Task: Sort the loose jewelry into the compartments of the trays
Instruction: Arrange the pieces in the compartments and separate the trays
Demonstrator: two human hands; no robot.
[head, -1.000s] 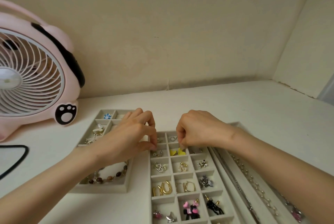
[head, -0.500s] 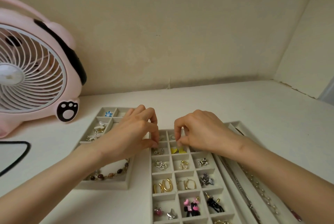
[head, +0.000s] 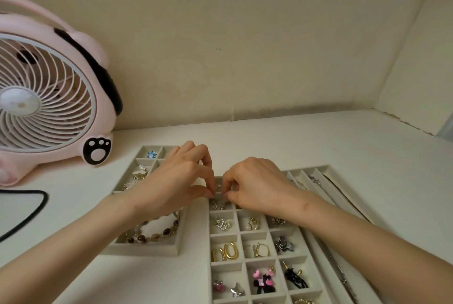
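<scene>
Jewelry tray (head: 226,237), gridded compartments.
Left hand (head: 176,186) and right hand (head: 257,186) each pinch a small silver piece (head: 217,197) above its far-left compartment.

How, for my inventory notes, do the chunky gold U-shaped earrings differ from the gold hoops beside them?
The U-shaped earrings are thick and rounded; the hoops are thin wire, more angular. The U-shaped earrings are deeper yellow; the hoops paler. Both are gold, in neighbouring cells of one tray.

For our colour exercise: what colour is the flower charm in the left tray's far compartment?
The flower charm is blue, seen in the head view.
</scene>
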